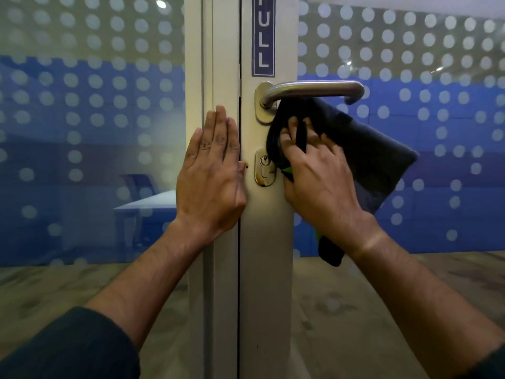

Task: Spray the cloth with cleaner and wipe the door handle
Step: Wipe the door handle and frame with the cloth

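Note:
A brushed steel lever door handle (pixel 314 88) juts right from its plate on the white door frame (pixel 267 242). Just below it, my right hand (pixel 319 181) is shut on a dark cloth (pixel 366 149) with a green edge. The cloth's top touches the underside of the handle near its base and drapes to the right. My left hand (pixel 213 170) lies flat, fingers together and pointing up, pressed against the adjoining frame left of the door gap. It holds nothing. No spray bottle is in view.
A keyhole plate (pixel 263 168) sits under the handle, beside my right hand. A blue PULL sign (pixel 263 36) runs vertically above the handle. Glass panels with frosted dots (pixel 95 91) flank the frame on both sides. A table shows faintly behind the left glass.

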